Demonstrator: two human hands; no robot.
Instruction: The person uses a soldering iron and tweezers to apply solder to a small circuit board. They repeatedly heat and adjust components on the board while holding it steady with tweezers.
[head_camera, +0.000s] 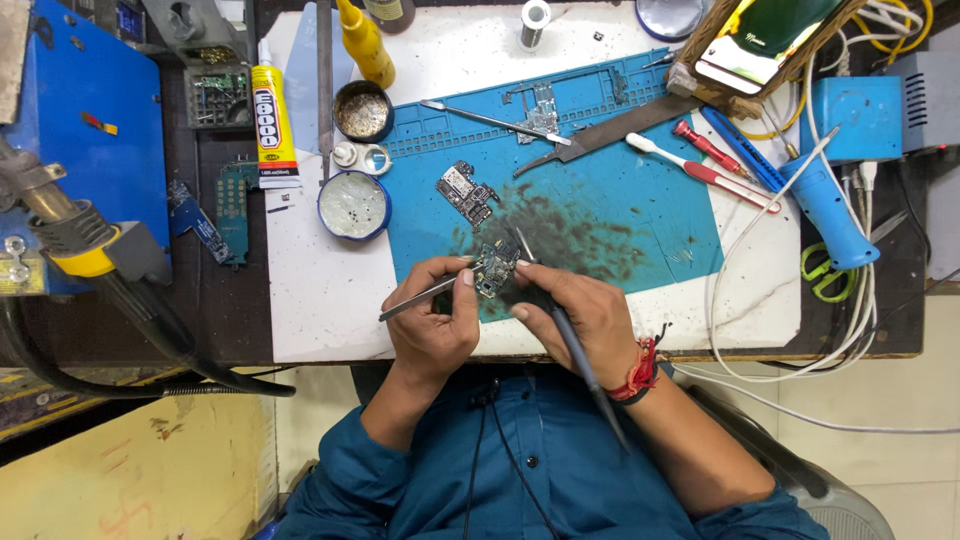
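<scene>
Working: two bare hands at the near edge of a blue mat (640, 200) on a white worktop (320, 290), both over a small circuit board (497, 268).
Left hand (432, 325): fingers closed on metal tweezers (425, 296); thumb and forefinger pinch them near the tips, tips point right and reach the board's left edge.
Right hand (585, 315): fingers wrapped around a dark soldering iron (575, 350), held like a pen; tip angles up-left onto the board, handle and cord run back down past the wrist. Red thread band (640, 372) on that wrist.
Board: lies on the scorched dark patch of the mat, between the two hands, just in front of the fingertips. Whether it is lifted or flat, cannot tell.
Second board (466, 192): on the mat, up-left of the first, apart from both hands.
Flux tin (353, 205): round, blue rim, just left of the mat.
Brass wool pot (363, 111): above the tin.
Glue tube (272, 125): yellow and white, left of the pot.
Toothbrush (700, 170): white and red, right part of mat.
File (610, 130): long, dark, lies slanted on the mat's upper part.
Hot-air handle (825, 205): blue, at the right edge of the worktop.
Scissors (822, 272): green handles, far right.
Sleeves (560, 470): teal shirt, bottom of view.
</scene>
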